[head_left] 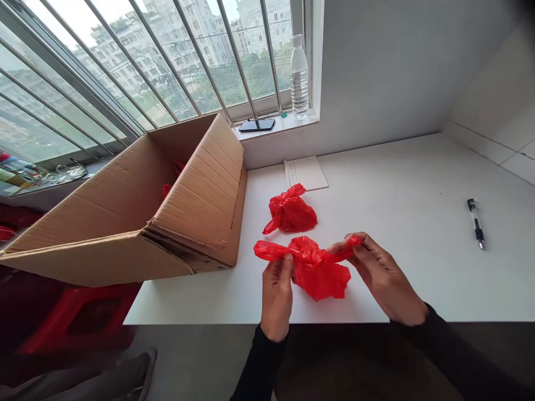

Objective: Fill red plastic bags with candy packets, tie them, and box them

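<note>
Gripping its twisted ends (267,250), our left hand (277,295) at nine o'clock and right hand (383,278) at three hold the red bag (324,280) between them; its knot (314,254) looks formed, perhaps needing tightening. Our second bag (297,215), at eleven o'clock, seems tied.

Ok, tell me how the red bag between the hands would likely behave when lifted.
The red bag is probably floppy, since its thin plastic is creased and crumpled. It would likely sag below the twisted ends that the left hand and right hand hold. Its shiny surface may be slippery. Its weight I cannot tell.
</note>
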The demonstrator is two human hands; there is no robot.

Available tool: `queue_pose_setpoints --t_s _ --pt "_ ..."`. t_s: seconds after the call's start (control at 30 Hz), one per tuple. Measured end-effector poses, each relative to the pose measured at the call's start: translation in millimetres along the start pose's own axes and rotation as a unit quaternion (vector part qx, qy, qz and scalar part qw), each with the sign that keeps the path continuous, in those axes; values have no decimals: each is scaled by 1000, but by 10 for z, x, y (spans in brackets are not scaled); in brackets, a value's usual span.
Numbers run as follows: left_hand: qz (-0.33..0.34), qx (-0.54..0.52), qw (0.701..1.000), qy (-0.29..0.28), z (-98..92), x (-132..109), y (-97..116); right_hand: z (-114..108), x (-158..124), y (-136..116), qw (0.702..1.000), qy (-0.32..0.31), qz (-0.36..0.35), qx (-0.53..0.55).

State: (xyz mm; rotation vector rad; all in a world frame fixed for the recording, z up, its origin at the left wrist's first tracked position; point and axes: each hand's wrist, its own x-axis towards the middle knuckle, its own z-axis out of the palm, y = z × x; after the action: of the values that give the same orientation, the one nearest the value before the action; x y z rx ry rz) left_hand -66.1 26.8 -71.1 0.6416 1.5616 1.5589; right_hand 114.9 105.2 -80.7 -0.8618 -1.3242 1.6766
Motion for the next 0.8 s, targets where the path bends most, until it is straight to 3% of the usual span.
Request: queue_pose_setpoints --t_s 0.1,0.2,0.33,0.53,0.6,0.7,0.8 --pt "-19 -33 999 18 16 82 -77 51 -51 57 998 -24 7 55" --pt "-20 -24 999 37 -28 175 -191 118 -155 161 999 -44 11 29" --pt "42 43 996 59 -90 148 -254 172 -314 284 998 -48 2 -42" --pt "119 134 981 -78 50 48 -435 178 -338 546 965 -30 -62 -251" --pt "130 162 974 -93 102 84 -566 161 -301 641 954 -39 -83 -284" --pt "145 187 968 -83 109 132 -685 107 -269 688 950 -50 -101 -291" --pt "141 191 971 -25 50 102 -663 34 -250 620 946 -9 -114 -304"
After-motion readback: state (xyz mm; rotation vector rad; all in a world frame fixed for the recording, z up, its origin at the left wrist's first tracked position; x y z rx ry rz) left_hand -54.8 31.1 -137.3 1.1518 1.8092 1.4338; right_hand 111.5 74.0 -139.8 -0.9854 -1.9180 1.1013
